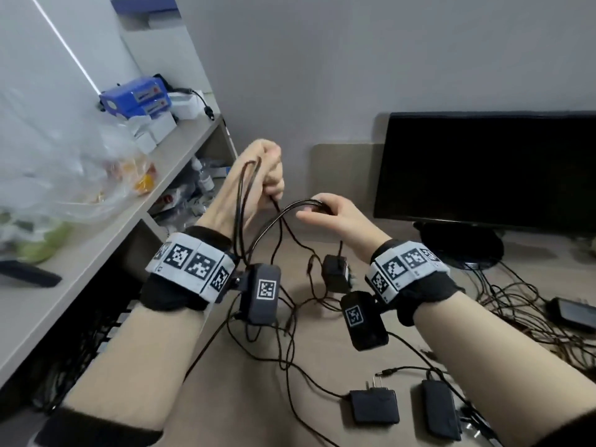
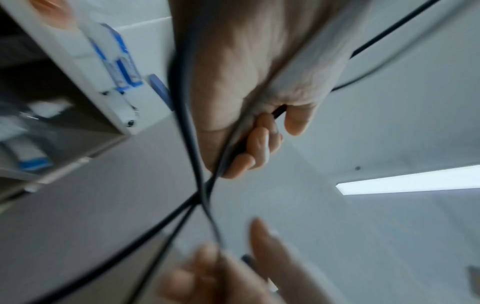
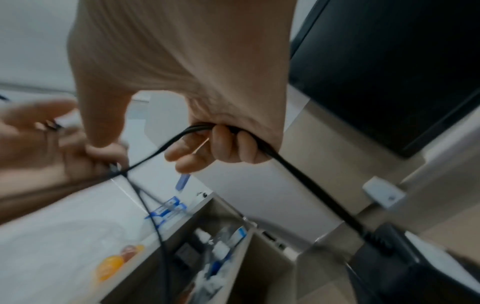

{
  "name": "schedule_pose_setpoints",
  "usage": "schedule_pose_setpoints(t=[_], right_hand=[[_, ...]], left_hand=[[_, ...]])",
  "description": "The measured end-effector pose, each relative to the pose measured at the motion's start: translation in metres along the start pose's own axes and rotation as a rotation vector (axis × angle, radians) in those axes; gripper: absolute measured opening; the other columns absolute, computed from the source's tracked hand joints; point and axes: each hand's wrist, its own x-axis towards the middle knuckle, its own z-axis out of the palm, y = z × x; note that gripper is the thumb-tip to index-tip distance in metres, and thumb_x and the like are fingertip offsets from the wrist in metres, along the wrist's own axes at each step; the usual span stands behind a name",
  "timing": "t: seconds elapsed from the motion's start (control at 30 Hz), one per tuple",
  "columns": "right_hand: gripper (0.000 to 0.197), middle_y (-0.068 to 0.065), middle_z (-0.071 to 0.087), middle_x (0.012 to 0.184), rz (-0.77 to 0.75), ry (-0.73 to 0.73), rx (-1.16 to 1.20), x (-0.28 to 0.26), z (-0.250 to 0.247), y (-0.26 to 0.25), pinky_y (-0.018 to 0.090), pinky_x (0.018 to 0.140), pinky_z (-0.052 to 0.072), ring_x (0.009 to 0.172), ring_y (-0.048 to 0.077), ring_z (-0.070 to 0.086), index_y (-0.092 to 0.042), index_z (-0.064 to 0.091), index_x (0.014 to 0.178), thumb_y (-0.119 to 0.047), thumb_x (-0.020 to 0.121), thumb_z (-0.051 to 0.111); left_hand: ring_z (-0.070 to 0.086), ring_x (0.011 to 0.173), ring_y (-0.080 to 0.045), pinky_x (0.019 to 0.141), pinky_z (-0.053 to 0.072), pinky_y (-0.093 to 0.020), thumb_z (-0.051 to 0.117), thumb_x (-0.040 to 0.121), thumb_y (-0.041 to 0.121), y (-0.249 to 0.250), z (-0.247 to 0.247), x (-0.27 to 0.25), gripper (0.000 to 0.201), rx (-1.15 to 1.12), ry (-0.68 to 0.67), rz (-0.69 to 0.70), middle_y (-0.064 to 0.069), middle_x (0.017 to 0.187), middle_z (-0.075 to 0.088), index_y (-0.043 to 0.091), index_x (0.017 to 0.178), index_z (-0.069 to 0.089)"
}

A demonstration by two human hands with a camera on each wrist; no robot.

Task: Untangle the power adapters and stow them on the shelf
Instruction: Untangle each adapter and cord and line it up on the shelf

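My left hand (image 1: 271, 179) is raised above the desk, fingers curled round loops of thin black cable (image 1: 239, 204) that hang down past the wrist. In the left wrist view the fingers (image 2: 257, 144) are closed on that cable. To its right, my right hand (image 1: 317, 208) grips a bundle of the same black cable, its fingers (image 3: 223, 144) wrapped over the strands. A black power adapter (image 1: 335, 274) dangles below the right hand on its lead and shows blurred in the right wrist view (image 3: 384, 242). Two more black adapters (image 1: 374, 406) (image 1: 442, 409) lie on the desk near me.
A light shelf (image 1: 154, 188) runs along the left, carrying a plastic bag (image 1: 64, 162), blue boxes (image 1: 135, 96) and white boxes. A dark monitor (image 1: 483, 166) stands at the back right. A tangle of thin cables (image 1: 516, 304) with another adapter (image 1: 574, 312) lies at the right.
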Motion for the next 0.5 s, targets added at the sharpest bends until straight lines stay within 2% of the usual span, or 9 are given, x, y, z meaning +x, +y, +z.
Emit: schedule_pose_setpoints(t=[0.07,0.13,0.23,0.27,0.3,0.37,0.4,0.43,0.5], right_hand=[[0.014,-0.005,0.056,0.076,-0.011,-0.047,0.115,0.003,0.009,-0.006,0.005,0.056,0.038,0.059,-0.007,0.051,-0.009,0.058,0.092,-0.014,0.085,0.068],[0.023,0.001,0.063,0.091,-0.002,-0.101,0.218,0.004,0.014,-0.01,0.005,0.058,0.041,0.068,-0.01,0.057,-0.006,0.058,0.103,-0.009,0.083,0.068],[0.05,0.0,0.063,0.115,0.008,-0.201,0.207,0.005,0.02,-0.012,0.007,0.076,0.044,0.095,-0.007,0.06,-0.011,0.054,0.123,-0.01,0.077,0.073],[0.053,-0.001,0.063,0.115,0.017,-0.254,0.193,0.003,0.022,-0.014,0.008,0.076,0.043,0.095,-0.007,0.06,-0.013,0.052,0.127,-0.007,0.078,0.072],[0.051,-0.001,0.065,0.111,0.029,-0.315,0.171,0.002,0.024,-0.014,0.01,0.07,0.042,0.089,-0.005,0.06,-0.017,0.052,0.127,-0.008,0.08,0.071],[0.042,0.006,0.068,0.103,0.059,-0.429,0.096,0.0,0.028,-0.014,0.021,0.054,0.027,0.071,0.003,0.049,-0.032,0.058,0.119,-0.023,0.079,0.071],[0.035,0.01,0.066,0.099,0.066,-0.475,0.074,-0.001,0.028,-0.011,0.025,0.052,0.02,0.065,0.005,0.04,-0.035,0.062,0.112,-0.03,0.078,0.07],[0.028,0.009,0.063,0.092,0.066,-0.51,0.069,-0.001,0.028,-0.008,0.026,0.051,0.016,0.061,0.005,0.034,-0.035,0.065,0.106,-0.032,0.078,0.068],[0.007,-0.003,0.056,0.074,0.074,-0.493,0.067,-0.002,0.026,-0.004,0.024,0.051,0.015,0.055,0.003,0.03,-0.027,0.068,0.091,-0.024,0.085,0.065]], left_hand=[[0.022,0.043,-0.007,0.048,0.026,-0.021,0.032,0.098,0.017,0.021,0.007,0.002,0.03,-0.06,-0.028,-0.013,0.011,0.046,0.025,0.019,0.068,0.032],[0.021,0.044,-0.008,0.05,0.024,-0.023,0.026,0.1,0.014,0.034,0.01,0.003,0.034,-0.092,-0.038,-0.042,0.009,0.047,0.023,0.019,0.067,0.034],[0.024,0.046,-0.009,0.051,0.028,-0.023,0.028,0.098,0.018,0.041,0.011,0.002,0.032,-0.134,-0.041,-0.018,0.009,0.049,0.024,0.02,0.068,0.036],[0.025,0.047,-0.008,0.051,0.03,-0.022,0.029,0.098,0.02,0.042,0.011,0.001,0.029,-0.141,-0.024,0.009,0.009,0.05,0.025,0.02,0.07,0.036],[0.027,0.048,-0.008,0.052,0.032,-0.02,0.029,0.099,0.022,0.041,0.011,0.001,0.028,-0.143,0.001,0.036,0.009,0.052,0.026,0.02,0.072,0.036],[0.031,0.049,-0.007,0.053,0.037,-0.019,0.026,0.102,0.024,0.038,0.012,0.002,0.029,-0.151,0.052,0.051,0.01,0.055,0.028,0.021,0.074,0.033],[0.034,0.05,-0.007,0.054,0.04,-0.019,0.025,0.102,0.023,0.035,0.013,0.002,0.031,-0.155,0.078,0.039,0.009,0.056,0.028,0.021,0.073,0.032],[0.036,0.051,-0.007,0.055,0.043,-0.02,0.025,0.103,0.022,0.031,0.014,0.003,0.032,-0.154,0.106,0.016,0.008,0.058,0.028,0.021,0.071,0.032],[0.043,0.056,-0.007,0.061,0.048,-0.027,0.028,0.102,0.021,0.021,0.012,0.006,0.034,-0.163,0.148,-0.03,0.007,0.058,0.03,0.022,0.068,0.032]])
